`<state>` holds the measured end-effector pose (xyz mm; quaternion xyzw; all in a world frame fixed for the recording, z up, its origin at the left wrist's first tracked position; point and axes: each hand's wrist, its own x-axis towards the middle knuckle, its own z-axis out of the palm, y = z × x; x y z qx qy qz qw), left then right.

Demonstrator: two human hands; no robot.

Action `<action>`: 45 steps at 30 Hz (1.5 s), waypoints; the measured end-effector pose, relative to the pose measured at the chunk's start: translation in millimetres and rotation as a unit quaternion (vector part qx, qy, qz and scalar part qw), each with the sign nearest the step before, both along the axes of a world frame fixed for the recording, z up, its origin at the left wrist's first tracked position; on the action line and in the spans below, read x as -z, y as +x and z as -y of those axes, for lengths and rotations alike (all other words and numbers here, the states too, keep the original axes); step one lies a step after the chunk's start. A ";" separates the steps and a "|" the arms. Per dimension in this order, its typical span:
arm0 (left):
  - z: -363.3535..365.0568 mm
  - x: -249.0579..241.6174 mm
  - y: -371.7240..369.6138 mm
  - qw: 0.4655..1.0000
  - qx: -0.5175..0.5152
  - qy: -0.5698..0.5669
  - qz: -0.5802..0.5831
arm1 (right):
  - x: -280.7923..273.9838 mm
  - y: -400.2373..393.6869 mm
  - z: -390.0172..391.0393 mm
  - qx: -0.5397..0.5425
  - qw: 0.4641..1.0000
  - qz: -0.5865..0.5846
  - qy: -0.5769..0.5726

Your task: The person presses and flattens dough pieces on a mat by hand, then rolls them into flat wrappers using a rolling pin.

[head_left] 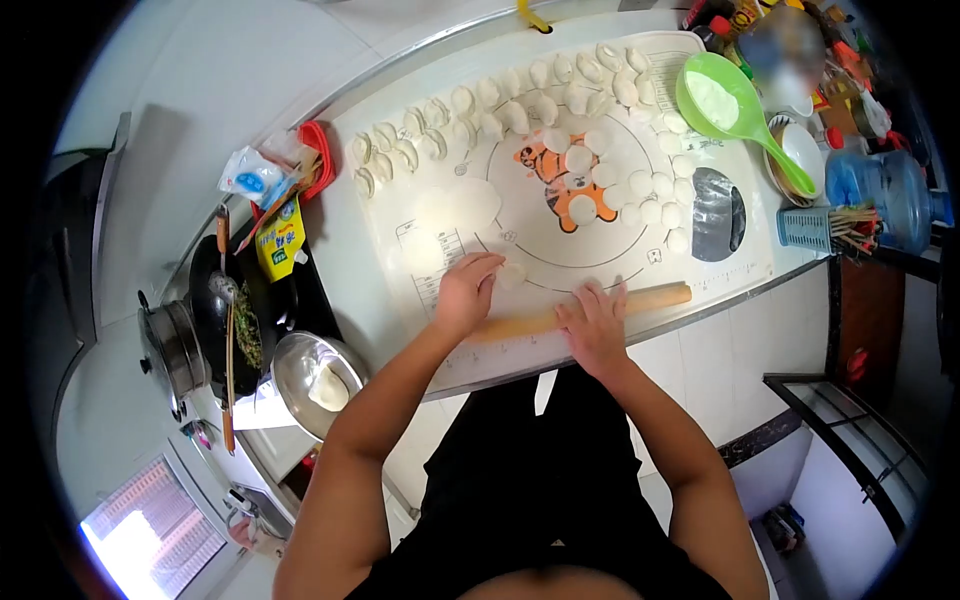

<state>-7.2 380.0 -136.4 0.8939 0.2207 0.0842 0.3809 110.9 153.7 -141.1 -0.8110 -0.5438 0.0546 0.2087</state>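
White folded dumplings point(462, 98) line the far side of the mat point(395, 285), beyond both hands, shaped and closed. Flat rounds point(583, 210), rolled but unfilled, lie nearer, ahead of the right hand point(598, 330), which rests spread over the rolling pin point(660, 298). At the left hand's point(468, 295) fingertips is another round point(512, 275); whether they pinch it, I can't tell. Left of that hand, a bowl point(290, 375) holds unrolled dough point(328, 388), and a wok point(205, 310) holds chopped green filling point(248, 325).
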 end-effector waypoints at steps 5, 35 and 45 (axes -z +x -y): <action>4.1 -0.8 19.9 0.998 0.035 -0.017 -0.052 | -28.4 2.0 -30.6 0.023 0.995 0.020 -0.094; -9.2 -0.6 26.6 0.975 0.049 0.012 -0.216 | -6.5 20.9 -89.0 0.080 0.988 0.088 -0.094; -13.3 -11.4 5.5 0.975 0.028 -0.031 -0.217 | -5.2 15.9 -87.1 0.074 0.992 0.086 -0.059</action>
